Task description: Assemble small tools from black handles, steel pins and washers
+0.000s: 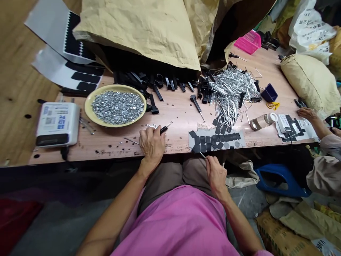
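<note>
1. The left hand (152,143) curls low over the counter (177,122), seemingly pinching a black handle (163,130) between thumb and fingers; the palm side is hidden.
2. The right hand (215,172) pinches a thin metal pin (203,155) at the counter's front edge, beside the sticker sheet (241,144).
3. The handle looks light and stiff, best gripped round its body; the pin seems hard and slippery, best pinched near one end.
4. A bowl (88,106) of nuts, a pin pile (231,94) and a paper bag (144,28) crowd the worn wooden surface.
5. Another person's hand (307,113) rests at far right.
</note>
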The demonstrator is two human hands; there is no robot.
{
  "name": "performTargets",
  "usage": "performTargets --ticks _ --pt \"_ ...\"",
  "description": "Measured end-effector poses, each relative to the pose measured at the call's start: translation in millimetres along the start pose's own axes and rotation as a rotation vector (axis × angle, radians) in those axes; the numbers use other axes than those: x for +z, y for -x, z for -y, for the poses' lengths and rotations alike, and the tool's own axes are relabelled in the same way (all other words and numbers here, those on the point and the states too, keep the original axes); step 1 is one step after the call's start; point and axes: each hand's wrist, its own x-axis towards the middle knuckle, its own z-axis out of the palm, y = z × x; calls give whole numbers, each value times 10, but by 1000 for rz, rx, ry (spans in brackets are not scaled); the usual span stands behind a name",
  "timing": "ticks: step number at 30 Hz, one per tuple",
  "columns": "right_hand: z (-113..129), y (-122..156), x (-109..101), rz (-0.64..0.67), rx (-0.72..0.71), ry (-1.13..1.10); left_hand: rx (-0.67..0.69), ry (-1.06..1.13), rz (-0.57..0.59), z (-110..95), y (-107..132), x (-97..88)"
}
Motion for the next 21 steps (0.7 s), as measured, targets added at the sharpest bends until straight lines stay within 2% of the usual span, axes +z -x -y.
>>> performTargets --ticks 4,8,11,14,18,19,21 --pt "-63 7 -39 -41 5 -160 -22 -7 33 12 -27 2" --pt "-150 -49 -82 -54 21 -195 -10 -27 26 -38 -1 -44" --pt "-206 -141 -100 -57 79 -97 27 -17 -13 -80 31 -60" --pt "-161 -199 -65 -16 145 78 56 7 -23 -129 68 -48" --pt "-33 -124 10 32 -64 160 90 57 16 -218 140 -17" --pt "-32 -105 13 25 -81 153 99 72 25 -240 161 -8" --pt "-77 -101 1 -8 -13 142 120 96 37 -278 196 10"
